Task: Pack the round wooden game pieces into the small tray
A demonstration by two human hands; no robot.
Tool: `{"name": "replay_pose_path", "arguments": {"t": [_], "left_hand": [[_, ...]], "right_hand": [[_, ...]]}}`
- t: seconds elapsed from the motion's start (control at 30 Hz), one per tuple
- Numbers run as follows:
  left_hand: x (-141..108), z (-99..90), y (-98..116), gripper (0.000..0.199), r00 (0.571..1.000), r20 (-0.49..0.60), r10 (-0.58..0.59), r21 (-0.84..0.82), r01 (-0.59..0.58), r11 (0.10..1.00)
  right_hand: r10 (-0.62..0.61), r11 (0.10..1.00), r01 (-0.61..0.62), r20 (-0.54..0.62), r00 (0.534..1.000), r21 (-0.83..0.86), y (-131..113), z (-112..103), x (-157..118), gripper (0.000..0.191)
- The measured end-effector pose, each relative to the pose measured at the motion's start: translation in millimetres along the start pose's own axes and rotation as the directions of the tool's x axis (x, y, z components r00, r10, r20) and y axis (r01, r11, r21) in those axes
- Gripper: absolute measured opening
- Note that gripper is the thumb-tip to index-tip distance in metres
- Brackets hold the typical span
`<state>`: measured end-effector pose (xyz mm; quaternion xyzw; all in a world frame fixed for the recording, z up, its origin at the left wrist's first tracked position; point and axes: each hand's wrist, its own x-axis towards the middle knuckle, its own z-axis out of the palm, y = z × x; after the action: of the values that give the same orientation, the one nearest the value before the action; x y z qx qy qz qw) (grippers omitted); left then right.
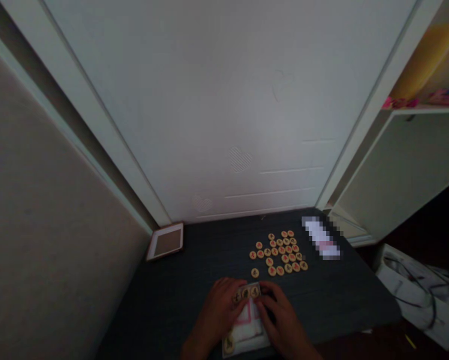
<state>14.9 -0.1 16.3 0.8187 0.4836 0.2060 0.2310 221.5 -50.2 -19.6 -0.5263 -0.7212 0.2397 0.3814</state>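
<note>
Near the front edge of the dark table lies a shallow clear box (249, 345), with a white sheet with pink marks inside it. A short row of round Chinese chess pieces (245, 293) lines its far end, and another piece (229, 344) shows at its near left corner. My left hand (217, 310) is closed around the box's left side, thumb over the row. From the right, my right hand (280, 316) grips the far right corner, its fingertips beside the end piece. Beyond my hands, several loose chess pieces (281, 249) with red or black characters lie flat in uneven rows.
A framed tablet-like object (167, 242) rests at the table's back left. On the back right lies a blurred white item (321, 237). A white panel (224, 125) stands behind the table (202, 250). Right of the table, a white box (423, 295) holds dark cables.
</note>
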Motion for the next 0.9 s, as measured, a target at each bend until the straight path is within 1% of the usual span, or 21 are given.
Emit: {"name": "replay_pose_path", "arguments": {"t": [0.1,0.2,0.33,0.43,0.57,0.63,0.7,0.8,0.9], "left_hand": [[-1.9,0.3,-4.4,0.032,1.0,-0.03,0.01,-0.013,-0.011,1.0],[-9.8,1.1,-13.1,0.032,0.993,-0.115,-0.024,-0.025,0.021,0.999],[-27.2,5.3,-29.9,0.03,0.961,-0.251,-0.119,-0.064,0.106,0.992],[-38.0,11.1,-43.7,0.033,0.93,-0.316,-0.189,-0.089,0.169,0.982],[-41.8,18.6,-57.8,0.033,0.925,-0.311,-0.217,-0.116,0.19,0.975],[-39.2,20.4,-60.7,0.03,0.926,-0.316,-0.204,-0.104,0.18,0.978],[-35.0,20.8,-60.7,0.028,0.925,-0.336,-0.18,-0.087,0.16,0.983],[-29.5,20.6,-58.2,0.027,0.924,-0.351,-0.15,-0.07,0.134,0.988],[-27.5,21.2,-54.8,0.026,0.925,-0.344,-0.16,-0.073,0.144,0.987]], "right_hand": [[0.004,1.0,-0.004,-0.001,1.0,0.005,0.8,0.0,0.0,0.024],[0.027,0.999,-0.026,-0.029,0.999,0.045,2.4,-1.4,-0.4,0.024],[0.095,0.991,-0.083,-0.117,0.989,0.105,4.6,-7.0,0.0,0.026],[0.092,0.987,-0.067,-0.172,0.981,0.146,11.4,-12.6,0.1,0.024],[0.082,0.986,-0.051,-0.202,0.976,0.157,32.1,-23.0,-4.1,0.028],[0.099,0.988,-0.07,-0.21,0.973,0.139,43.1,-28.7,-7.1,0.029],[0.113,0.989,-0.092,-0.189,0.975,0.12,50.4,-33.3,-9.3,0.029],[0.125,0.988,-0.112,-0.123,0.984,0.106,50.6,-35.7,-9.2,0.029],[0.119,0.987,-0.11,-0.072,0.99,0.117,39.2,-32.4,-5.2,0.03]]}}
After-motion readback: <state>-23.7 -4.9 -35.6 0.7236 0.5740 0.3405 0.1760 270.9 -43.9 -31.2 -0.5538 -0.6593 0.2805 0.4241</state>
